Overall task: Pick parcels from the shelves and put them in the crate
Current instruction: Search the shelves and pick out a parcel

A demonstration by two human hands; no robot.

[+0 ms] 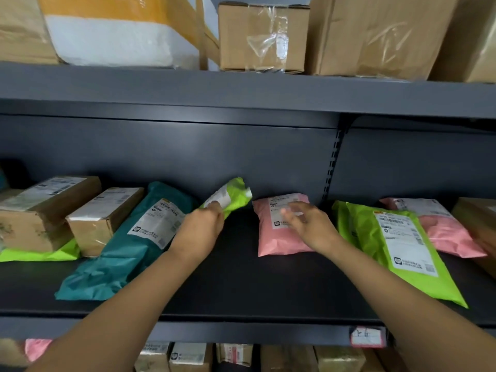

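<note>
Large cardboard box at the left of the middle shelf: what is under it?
A flat green mailer lies under the cardboard box; only its front strip shows. How far back it reaches, and its label, are covered by the box.

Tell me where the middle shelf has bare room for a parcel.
Bare: the dark metal middle shelf between the teal plastic mailer bag and the pink plastic mailer bag, forward to its front edge. Crowded: brown cardboard boxes at the left end; large lime-green plastic mailer overlapping another pink bag at the right.
</note>
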